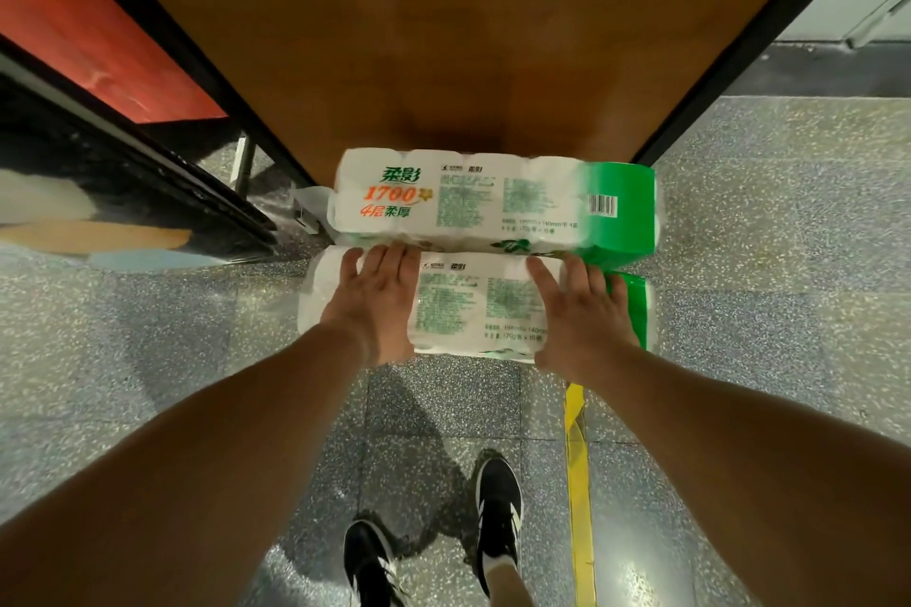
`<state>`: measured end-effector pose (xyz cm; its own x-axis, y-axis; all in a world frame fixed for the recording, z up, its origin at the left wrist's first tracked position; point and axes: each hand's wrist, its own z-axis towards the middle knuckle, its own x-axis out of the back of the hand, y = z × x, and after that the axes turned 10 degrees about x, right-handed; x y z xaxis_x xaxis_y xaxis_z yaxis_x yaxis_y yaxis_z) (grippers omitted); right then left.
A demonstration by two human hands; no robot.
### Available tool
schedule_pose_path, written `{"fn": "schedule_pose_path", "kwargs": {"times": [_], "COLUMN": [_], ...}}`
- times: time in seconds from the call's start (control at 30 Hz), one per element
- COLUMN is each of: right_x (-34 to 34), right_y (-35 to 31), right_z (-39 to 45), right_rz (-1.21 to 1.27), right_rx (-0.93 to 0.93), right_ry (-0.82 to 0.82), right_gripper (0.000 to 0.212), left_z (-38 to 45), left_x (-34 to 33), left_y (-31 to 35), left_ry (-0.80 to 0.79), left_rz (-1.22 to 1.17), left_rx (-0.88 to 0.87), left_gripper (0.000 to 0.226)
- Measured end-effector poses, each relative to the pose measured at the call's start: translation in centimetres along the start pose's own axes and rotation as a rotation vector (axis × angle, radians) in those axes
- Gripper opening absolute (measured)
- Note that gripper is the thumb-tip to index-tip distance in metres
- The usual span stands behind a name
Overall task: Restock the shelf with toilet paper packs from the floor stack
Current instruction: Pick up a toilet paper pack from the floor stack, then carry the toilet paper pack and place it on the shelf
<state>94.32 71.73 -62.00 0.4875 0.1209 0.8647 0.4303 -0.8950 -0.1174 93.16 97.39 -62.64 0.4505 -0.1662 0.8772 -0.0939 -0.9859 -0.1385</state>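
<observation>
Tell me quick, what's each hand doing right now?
Left hand: open, fingers flat on the near toilet paper pack.
Right hand: open, fingers flat on the same pack.

Shop aisle: wood shelf (pixel 443 39), retail toilet paper packs (pixel 493 200), speckled floor (pixel 764 237).

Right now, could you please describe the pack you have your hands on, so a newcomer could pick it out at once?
Find the brown shelf board jutting toward the camera; two white-and-green toilet paper packs lie side by side at its near edge. The held pack is the nearer one, with the left hand and right hand flat on it. Unlike the far pack, whose orange 1700 shows, its top shows only small print.
</observation>
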Motion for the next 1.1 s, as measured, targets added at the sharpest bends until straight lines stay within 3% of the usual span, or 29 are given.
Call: {"fn": "schedule_pose_path", "kwargs": {"times": [0.23,0.5,0.8,1.1], "right_x": [4.6,17.0,30.6,37.6], "right_y": [-3.6,-14.7,-36.5,-63.3], "right_z": [-2.0,-3.4,-8.9,-22.1], "right_rz": [-0.038,-0.17,-0.254,-0.374], "right_rx": [0.102,0.355,0.73,1.104], "right_ry": [0.025,0.105,0.191,0.333], "right_gripper": [0.131,0.123,0.123,0.119], "left_z": [-5.4,-17.5,-40.7,-69.9], "left_x": [2.7,9.6,15.6,15.8], "left_y": [-4.4,-15.4,-29.8,-41.1], "left_ry": [0.001,0.118,0.224,0.344], "left_rz": [-0.044,-0.142,-0.273,-0.25], "left_rx": [0.053,0.306,0.666,1.027], "left_gripper": [0.136,0.133,0.139,0.14]}}
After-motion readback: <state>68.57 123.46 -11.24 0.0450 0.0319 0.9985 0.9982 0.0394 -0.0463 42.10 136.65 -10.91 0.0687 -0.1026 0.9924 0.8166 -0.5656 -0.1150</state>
